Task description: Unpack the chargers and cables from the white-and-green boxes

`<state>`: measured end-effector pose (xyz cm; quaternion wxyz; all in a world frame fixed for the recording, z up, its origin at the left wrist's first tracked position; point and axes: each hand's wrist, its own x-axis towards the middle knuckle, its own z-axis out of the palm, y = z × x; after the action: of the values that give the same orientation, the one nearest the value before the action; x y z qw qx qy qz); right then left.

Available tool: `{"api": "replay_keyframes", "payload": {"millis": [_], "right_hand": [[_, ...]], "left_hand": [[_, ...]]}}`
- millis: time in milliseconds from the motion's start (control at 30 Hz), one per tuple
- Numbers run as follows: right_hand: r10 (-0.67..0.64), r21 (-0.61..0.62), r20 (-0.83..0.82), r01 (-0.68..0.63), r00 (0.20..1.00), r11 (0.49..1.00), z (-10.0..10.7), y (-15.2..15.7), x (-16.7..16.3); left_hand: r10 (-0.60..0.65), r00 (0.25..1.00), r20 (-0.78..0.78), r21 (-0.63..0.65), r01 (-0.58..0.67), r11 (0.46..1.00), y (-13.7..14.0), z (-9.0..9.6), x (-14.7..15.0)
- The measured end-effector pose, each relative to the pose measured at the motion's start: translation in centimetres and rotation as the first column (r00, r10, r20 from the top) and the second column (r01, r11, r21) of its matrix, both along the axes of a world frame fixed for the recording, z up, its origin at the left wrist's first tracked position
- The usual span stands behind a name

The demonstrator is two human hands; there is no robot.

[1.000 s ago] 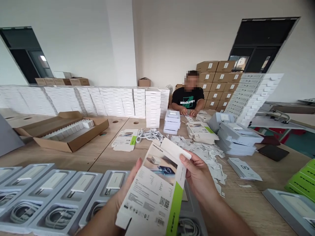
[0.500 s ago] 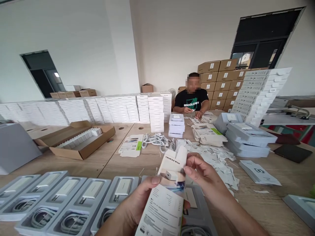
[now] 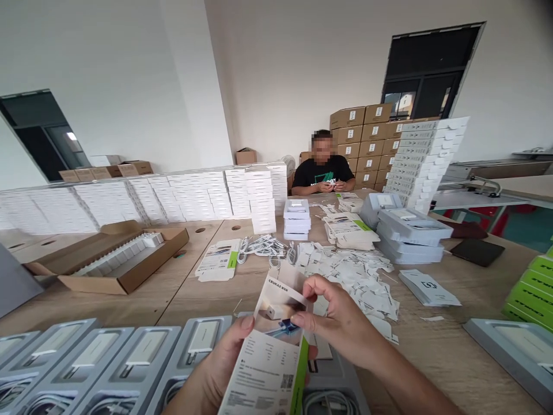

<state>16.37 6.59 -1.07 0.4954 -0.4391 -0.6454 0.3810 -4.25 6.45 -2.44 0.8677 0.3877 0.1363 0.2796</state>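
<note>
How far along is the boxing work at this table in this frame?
Done: a long wall of white boxes stands stacked along the table's far side. In hand: the left hand and right hand hold one printed carton, still a flat sleeve being opened. Left: a row of grey trays with chargers and cables sits unboxed, and flat cartons wait further back.

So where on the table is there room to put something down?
Bare wood shows between the brown carton and the flat printed box, and at the right between the leaflets and grey tray. The middle is crowded with paper scraps and cables.
</note>
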Motion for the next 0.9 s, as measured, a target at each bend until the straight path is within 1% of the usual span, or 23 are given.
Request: {"api": "replay_keyframes", "payload": {"millis": [100, 167, 233, 267, 300, 333, 367, 400, 433, 467, 500, 567, 600, 633, 667, 733, 767, 800, 833, 900], "right_hand": [[0.001, 0.001, 0.008, -0.001, 1.000, 1.000, 0.0, 0.3, 0.3], [-0.080, 0.018, 0.004, 0.080, 0.997, 0.997, -0.1, 0.6, 0.6], [-0.149, -0.008, -0.026, 0.149, 0.988, 0.989, -0.3, 0.8, 0.7], [-0.122, -0.053, -0.043, 0.120, 0.992, 0.991, -0.3, 1.0, 0.8], [-0.041, -0.108, -0.062, 0.034, 0.997, 0.994, -0.4, 1.0, 0.8], [0.071, -0.153, -0.092, -0.084, 0.993, 0.985, -0.4, 1.1, 0.7], [0.181, -0.175, -0.127, -0.202, 0.975, 0.964, -0.5, 1.1, 0.6], [0.256, -0.175, -0.157, -0.282, 0.954, 0.943, -0.5, 1.2, 0.5], [0.289, -0.161, -0.176, -0.317, 0.941, 0.935, -0.6, 1.2, 0.4], [0.282, -0.139, -0.182, -0.309, 0.942, 0.941, -0.8, 1.2, 0.2], [0.246, -0.122, -0.180, -0.269, 0.953, 0.955, -1.0, 1.3, 0.0], [0.157, -0.100, -0.152, -0.174, 0.976, 0.980, -1.3, 1.3, -0.3], [0.124, -0.090, -0.141, -0.138, 0.982, 0.986, -1.5, 1.3, -0.5], [0.106, -0.082, -0.142, -0.118, 0.984, 0.990, -1.6, 1.3, -0.6], [0.100, -0.086, -0.162, -0.115, 0.982, 0.990, -1.7, 1.2, -0.7], [0.120, -0.138, -0.235, -0.156, 0.965, 0.978, -1.7, 1.1, -0.8], [0.128, -0.176, -0.273, -0.180, 0.953, 0.968, -1.6, 1.1, -0.8], [0.129, -0.210, -0.302, -0.198, 0.945, 0.957, -1.5, 1.0, -0.8], [0.128, -0.233, -0.317, -0.208, 0.940, 0.950, -1.5, 1.0, -0.8], [0.134, -0.233, -0.311, -0.212, 0.941, 0.949, -1.4, 1.0, -0.7]], "left_hand": [[0.005, 1.000, 0.006, -0.039, -0.005, 0.999, 0.3, 0.4, -0.2], [-0.019, 1.000, 0.000, -0.086, 0.019, 0.996, 0.6, 0.5, -0.4], [0.008, 1.000, -0.019, -0.132, -0.011, 0.991, 0.8, 0.5, -0.7], [0.044, 0.998, -0.040, -0.147, -0.050, 0.988, 0.9, 0.5, -0.9], [0.092, 0.993, -0.070, -0.148, -0.101, 0.984, 1.0, 0.6, -1.0], [0.146, 0.984, -0.107, -0.131, -0.159, 0.978, 1.0, 0.6, -1.0], [0.209, 0.966, -0.150, -0.092, -0.224, 0.970, 1.0, 0.7, -1.0], [0.285, 0.938, -0.196, -0.020, -0.294, 0.956, 1.0, 0.8, -0.9], [0.369, 0.897, -0.242, 0.083, -0.359, 0.929, 0.9, 1.0, -0.8], [0.455, 0.843, -0.286, 0.212, -0.407, 0.888, 0.8, 1.1, -0.6], [0.536, 0.780, -0.322, 0.348, -0.430, 0.833, 0.8, 1.2, -0.5], [0.664, 0.655, -0.360, 0.575, -0.405, 0.711, 0.8, 1.2, -0.4], [0.700, 0.612, -0.369, 0.641, -0.378, 0.668, 0.8, 1.2, -0.3], [0.720, 0.586, -0.372, 0.675, -0.361, 0.643, 1.0, 1.1, -0.4], [0.724, 0.583, -0.368, 0.687, -0.354, 0.634, 1.1, 1.1, -0.4], [0.709, 0.618, -0.340, 0.667, -0.373, 0.645, 1.4, 1.2, -0.5], [0.710, 0.632, -0.311, 0.646, -0.407, 0.646, 1.5, 1.4, -0.5], [0.724, 0.634, -0.271, 0.625, -0.456, 0.634, 1.6, 1.5, -0.5], [0.748, 0.623, -0.228, 0.603, -0.513, 0.611, 1.5, 1.7, -0.4], [0.794, 0.586, -0.162, 0.568, -0.602, 0.561, 1.4, 2.0, -0.1]]}}
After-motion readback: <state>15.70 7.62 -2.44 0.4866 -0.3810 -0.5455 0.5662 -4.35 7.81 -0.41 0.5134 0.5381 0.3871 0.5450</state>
